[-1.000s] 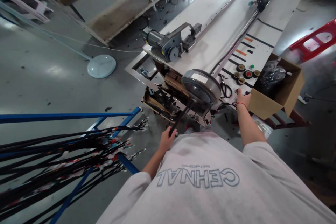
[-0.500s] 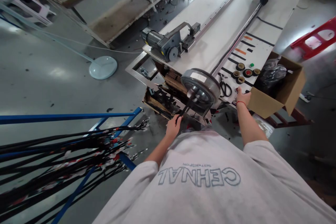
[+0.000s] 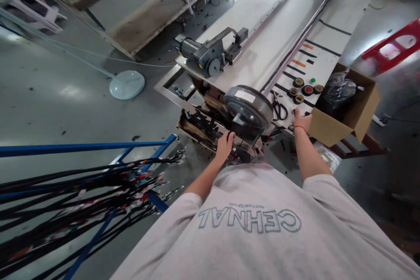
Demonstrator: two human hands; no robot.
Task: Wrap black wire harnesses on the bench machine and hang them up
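My left hand (image 3: 225,146) is closed round a black cable just below the ring-shaped wheel of the taping machine (image 3: 248,103). Between hand and hub the cable shows only as a dark smear. A white label sits on the wheel's rim. At the front right corner of the white workbench (image 3: 278,22), my right hand (image 3: 302,121) has its fingers curled at the edge; what lies under them is hidden. Black-handled scissors (image 3: 280,110) lie left of that hand. Several rolls of black tape (image 3: 298,99) and a green button (image 3: 313,80) are just beyond it.
An open cardboard box (image 3: 348,109) holding a plastic bag stands right of the bench. A motor unit (image 3: 206,54) sits on the bench's left side. Black cable harnesses (image 3: 98,188) hang on a blue rack (image 3: 144,143) at left. A red stool (image 3: 392,46) is far right.
My left hand has moved up and right, nearer the wheel's hub, and the cable there has become blurred. My right hand stays at the bench corner. The view has shifted slightly.
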